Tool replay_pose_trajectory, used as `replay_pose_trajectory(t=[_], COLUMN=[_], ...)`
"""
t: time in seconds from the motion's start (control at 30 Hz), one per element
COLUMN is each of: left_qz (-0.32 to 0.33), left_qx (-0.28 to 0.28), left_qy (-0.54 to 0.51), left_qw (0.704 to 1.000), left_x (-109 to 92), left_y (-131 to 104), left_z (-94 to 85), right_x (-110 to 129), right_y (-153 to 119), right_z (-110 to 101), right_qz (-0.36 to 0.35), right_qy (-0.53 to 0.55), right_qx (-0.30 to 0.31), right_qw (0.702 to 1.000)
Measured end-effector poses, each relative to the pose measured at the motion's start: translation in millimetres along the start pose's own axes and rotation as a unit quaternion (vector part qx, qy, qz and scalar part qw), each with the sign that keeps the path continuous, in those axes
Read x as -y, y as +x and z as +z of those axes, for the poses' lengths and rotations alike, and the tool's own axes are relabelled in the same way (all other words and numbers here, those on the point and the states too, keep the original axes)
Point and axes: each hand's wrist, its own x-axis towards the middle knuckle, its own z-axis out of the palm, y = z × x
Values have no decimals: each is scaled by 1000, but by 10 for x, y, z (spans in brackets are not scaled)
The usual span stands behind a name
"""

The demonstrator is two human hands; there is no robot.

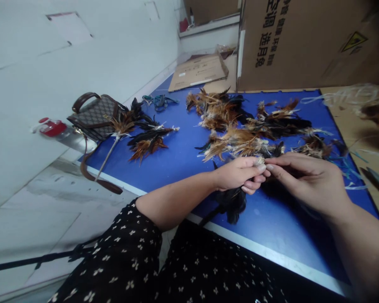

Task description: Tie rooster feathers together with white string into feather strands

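Note:
My left hand [241,173] is closed round the pale quill ends of a bundle of black feathers [232,203], which hang below it over the table's front edge. My right hand [309,179] meets it at the fingertips, thumb and forefinger pinched at the pale tip; what they pinch is too small to make out. Just behind my hands lie piles of brown and tan feathers [240,141]. Darker feathers [281,126] lie beyond, to the right.
On the blue table [177,168], a patterned handbag [97,115], a red-capped bottle [66,134] and feather bunches [148,141] lie left. Large carton [303,46] and flat cardboard [198,71] are behind. Scissors [377,181] lie at the right.

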Motion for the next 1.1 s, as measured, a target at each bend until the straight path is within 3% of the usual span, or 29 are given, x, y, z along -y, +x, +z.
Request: replay_pose_trajectory(t=[0.07, 0.17, 0.33, 0.5, 0.67, 0.8, 0.9, 1.1], left_qz=[-3, -8, -40, -31, -12, -9, -9, -17], left_qx=[-6, -3, 20, 21, 17, 20, 21, -1], left_qy=[3, 11, 19, 18, 8, -6, -2, 28], left_qw=[1000, 1000, 999, 999, 1000, 1000, 1000, 999], left_x=[7, -5, -33, -13, -15, -34, -40, -48], left_y=[5, -9, -45, -37, -19, -19, -27, -42], left_z=[4, 23, 57, 35, 7, 0, 7, 35], right_x=[1, -1, -5, -3, 9, -9, -22, 24], right_y=[-7, -17, 4, 36, 6, -32, -26, 21], right_z=[-6, -26, -28, 66, 109, 91, 67, -2], right_qz=[12, 92, 209, 245, 205, 91, 19, 37], right_qy=[-5, 54, 185, 235, 222, 123, 69, 81], right_qx=[1, 24, 81, 62, 42, -1, 9, 43], right_qw=[1000, 994, 957, 939, 952, 988, 997, 995])
